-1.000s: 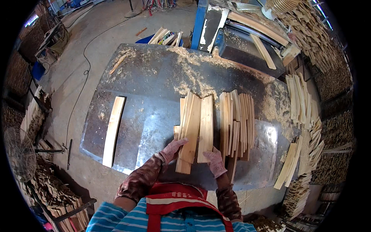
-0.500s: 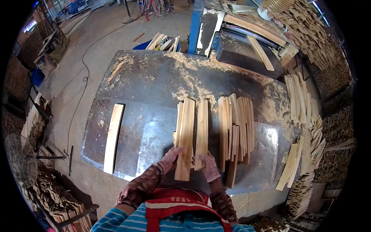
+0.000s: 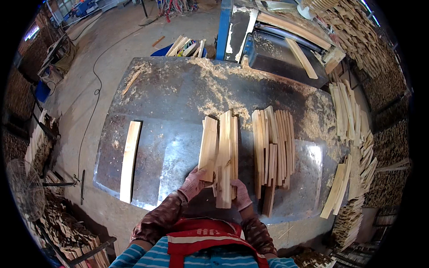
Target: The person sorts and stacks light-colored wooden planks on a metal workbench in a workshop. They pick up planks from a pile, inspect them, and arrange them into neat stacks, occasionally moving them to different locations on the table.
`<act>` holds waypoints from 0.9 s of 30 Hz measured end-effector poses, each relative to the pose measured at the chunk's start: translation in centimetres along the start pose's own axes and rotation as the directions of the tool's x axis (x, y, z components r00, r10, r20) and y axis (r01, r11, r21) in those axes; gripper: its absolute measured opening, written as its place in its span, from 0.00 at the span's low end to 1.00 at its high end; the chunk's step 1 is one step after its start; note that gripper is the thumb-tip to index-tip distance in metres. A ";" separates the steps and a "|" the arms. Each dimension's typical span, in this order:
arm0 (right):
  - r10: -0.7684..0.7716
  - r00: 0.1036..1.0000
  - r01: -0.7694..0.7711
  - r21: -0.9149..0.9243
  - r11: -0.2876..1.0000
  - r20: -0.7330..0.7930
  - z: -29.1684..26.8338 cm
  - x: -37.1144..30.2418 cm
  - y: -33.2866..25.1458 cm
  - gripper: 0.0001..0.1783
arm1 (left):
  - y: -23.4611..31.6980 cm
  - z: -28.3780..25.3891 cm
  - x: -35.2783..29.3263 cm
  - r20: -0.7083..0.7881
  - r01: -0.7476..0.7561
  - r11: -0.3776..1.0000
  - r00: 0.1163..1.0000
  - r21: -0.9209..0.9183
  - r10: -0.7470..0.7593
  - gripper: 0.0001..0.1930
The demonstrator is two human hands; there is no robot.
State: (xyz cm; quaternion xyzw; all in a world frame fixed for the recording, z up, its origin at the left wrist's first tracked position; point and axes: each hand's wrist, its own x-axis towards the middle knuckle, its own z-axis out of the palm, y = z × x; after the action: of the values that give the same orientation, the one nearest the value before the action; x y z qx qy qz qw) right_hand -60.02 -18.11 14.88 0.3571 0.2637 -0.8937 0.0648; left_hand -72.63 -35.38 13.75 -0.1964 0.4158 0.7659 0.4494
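Note:
My left hand point(image 3: 192, 183), in a pale knit glove, is closed on the lower end of a wooden slat point(image 3: 208, 149). My right hand point(image 3: 241, 195), gloved alike, grips a longer wooden slat point(image 3: 225, 165) by its right side near the lower end, with another slat edge showing behind it. Its fingers are partly hidden by the wood. The two slats stand side by side over the dark metal table point(image 3: 170, 102), tops leaning slightly apart from one another. Right of them, a row of wooden slats point(image 3: 272, 147) lies close together on edge.
A single slat point(image 3: 130, 161) lies at the table's left. Sawdust point(image 3: 219, 89) is strewn across the far side. Behind stands a machine point(image 3: 281, 58) with a slat on its bed. Stacked slats point(image 3: 346, 111) line the right edge, and a blue bin point(image 3: 163, 50) holds offcuts beyond the table.
The longer slat has passed from my left hand to my right, in front of the slat there. My left hand has shifted left and now holds a shorter slat.

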 end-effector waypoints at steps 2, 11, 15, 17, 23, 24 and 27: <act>0.049 0.996 -0.055 0.089 0.994 0.070 0.8 -1.0 -1.2 0.28 | 0.0 -1.5 0.2 -0.006 -0.017 0.999 1.000 0.050 0.017 0.21; -0.030 0.992 0.008 0.174 0.985 0.124 -3.3 1.7 0.7 0.35 | -0.3 -3.0 1.8 -0.086 -0.022 0.957 0.995 0.289 0.048 0.20; 0.002 0.995 -0.018 0.154 0.988 0.103 -2.4 0.9 0.4 0.34 | -0.8 -3.3 2.2 -0.139 -0.013 0.918 0.987 0.395 0.074 0.19; -0.026 0.999 0.025 0.029 0.999 0.041 -3.0 0.9 0.4 0.33 | -0.9 -2.8 2.4 -0.198 0.019 0.921 0.978 0.390 0.064 0.17; -0.385 0.922 0.289 -0.609 0.739 -0.029 -1.8 1.2 -0.3 0.27 | -2.7 -5.6 3.2 -0.173 -0.200 0.929 0.949 0.311 0.262 0.16; -0.335 0.940 0.284 -0.694 0.662 0.065 -0.5 0.4 -0.8 0.32 | -3.4 -6.7 3.3 -0.155 -0.266 0.917 0.934 0.295 0.321 0.17; -0.403 0.914 0.233 -0.875 0.424 0.048 2.8 -0.7 0.6 0.38 | -4.1 -5.1 2.4 -0.121 -0.299 0.907 0.930 0.295 0.346 0.18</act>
State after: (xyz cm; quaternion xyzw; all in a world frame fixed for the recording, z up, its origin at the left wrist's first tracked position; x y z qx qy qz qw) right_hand -61.00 -20.13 16.81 0.2929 0.7433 -0.6000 0.0421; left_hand -70.79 -37.25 7.27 -0.1261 0.5805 0.7458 0.3015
